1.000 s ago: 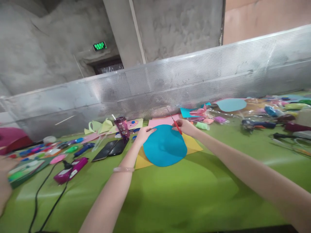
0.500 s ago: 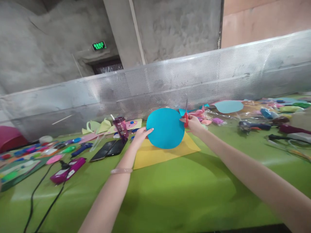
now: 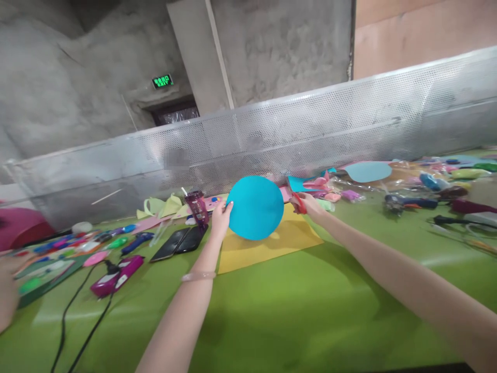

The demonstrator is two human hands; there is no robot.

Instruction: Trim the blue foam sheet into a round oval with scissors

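A round sheet of blue paper [image 3: 256, 208] is held up by its left edge in my left hand [image 3: 222, 216], thumb on the near face. My right hand [image 3: 308, 204] grips red-handled scissors [image 3: 298, 201], their blades pointing up and to the left, a little apart from the paper's right edge. Below the blue circle a yellow sheet [image 3: 272, 241] lies on the green table [image 3: 272, 311]. Just behind the scissors is a blue paper scrap [image 3: 301, 183].
A purple cup with a straw [image 3: 197, 207] and a dark phone [image 3: 190, 239] stand left of the sheets. Further left lies a purple power strip [image 3: 117, 276] with black cords. Glue guns [image 3: 411, 202] and bagged clay lie right. Another person's arm [image 3: 6, 290] shows at the left edge.
The blue circle has shifted left with my left hand, away from the scissors. The scissors have tilted left and dropped slightly. Another person's arm has entered at the left.
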